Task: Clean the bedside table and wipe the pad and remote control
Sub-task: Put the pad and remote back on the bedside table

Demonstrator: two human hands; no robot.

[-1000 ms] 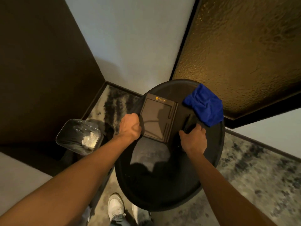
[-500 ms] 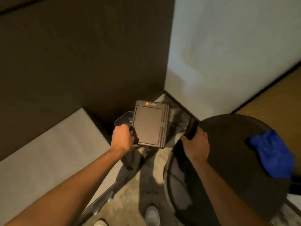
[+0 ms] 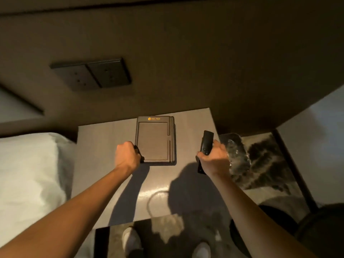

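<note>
The dark brown pad [image 3: 155,139], with an orange logo at its top edge, is over the back middle of the grey bedside table [image 3: 104,146]. My left hand [image 3: 127,155] grips the pad's lower left corner. I cannot tell whether the pad rests on the table or hovers just above it. My right hand [image 3: 214,158] is closed around a black remote control [image 3: 205,144], held upright over the table's right edge. The blue cloth is out of view.
A white bed [image 3: 28,174] lies left of the table. A black socket panel [image 3: 91,74] sits on the brown wall behind. A lined trash bin [image 3: 235,153] stands right of the table. The round black side table [image 3: 320,229] is at lower right.
I have turned left from the round black table to the bedside table. Both hands carried the pad and remote along; the pad is now over the bedside table.
</note>
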